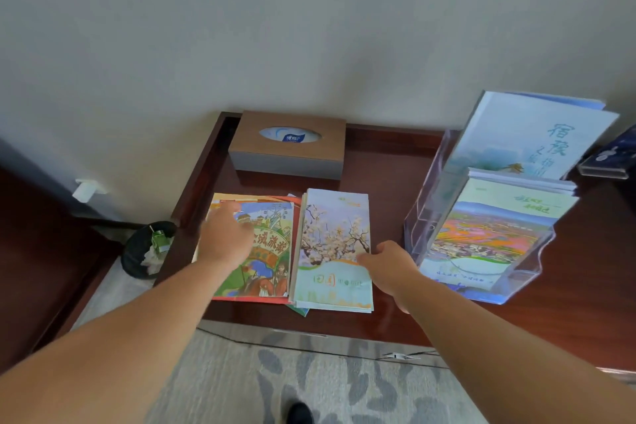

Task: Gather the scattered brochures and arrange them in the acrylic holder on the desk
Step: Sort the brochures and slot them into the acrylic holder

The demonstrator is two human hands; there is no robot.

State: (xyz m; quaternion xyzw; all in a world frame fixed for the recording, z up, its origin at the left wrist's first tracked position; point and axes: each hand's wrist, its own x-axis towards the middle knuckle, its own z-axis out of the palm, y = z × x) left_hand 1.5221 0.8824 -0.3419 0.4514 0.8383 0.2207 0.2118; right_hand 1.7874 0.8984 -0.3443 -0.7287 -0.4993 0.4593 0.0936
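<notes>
Your left hand [225,237]: fingers straight, on cartoon brochure [272,251] | your right hand [389,267]: apparently pinching blossom brochures [334,237] at their edge | acrylic holder [421,217]: just beside

Hotel-like room: desk [389,189], tissue box [289,148], patterned carpet [309,382].

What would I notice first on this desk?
Two arms reach in: the left hand lies on a bright cartoon brochure, the right hand meets the edge of the blossom brochures beside it. On the right stands an acrylic holder holding landscape brochures, with a brown tissue box at the back.
</notes>
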